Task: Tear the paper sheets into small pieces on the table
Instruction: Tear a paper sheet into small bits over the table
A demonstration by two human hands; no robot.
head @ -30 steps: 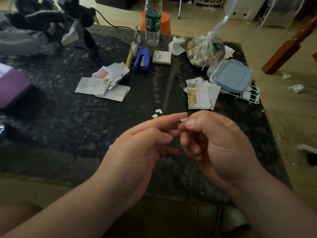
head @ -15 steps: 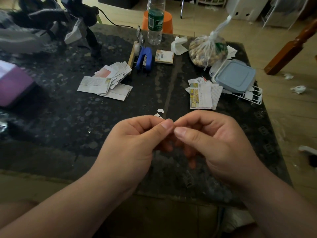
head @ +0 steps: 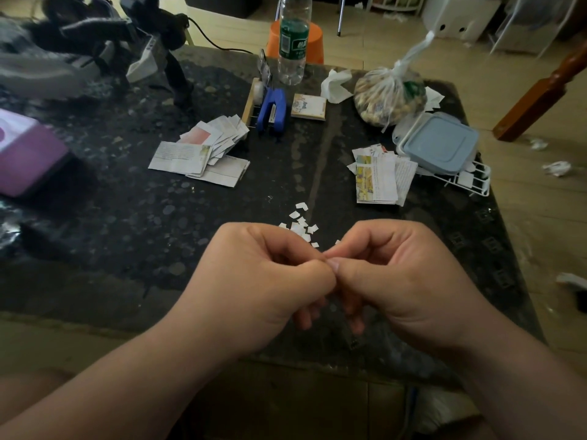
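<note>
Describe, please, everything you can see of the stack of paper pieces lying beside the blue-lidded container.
The stack of paper pieces is a loose pile of rectangular printed slips lying flat on the dark table. The top slip shows a yellow picture strip down its left side beside columns of small print; lower slips fan out to the right. Its far right corner reaches the blue-lidded container and white wire rack; contact is unclear. The left hand and right hand are nearer the camera, apart from it.
</note>
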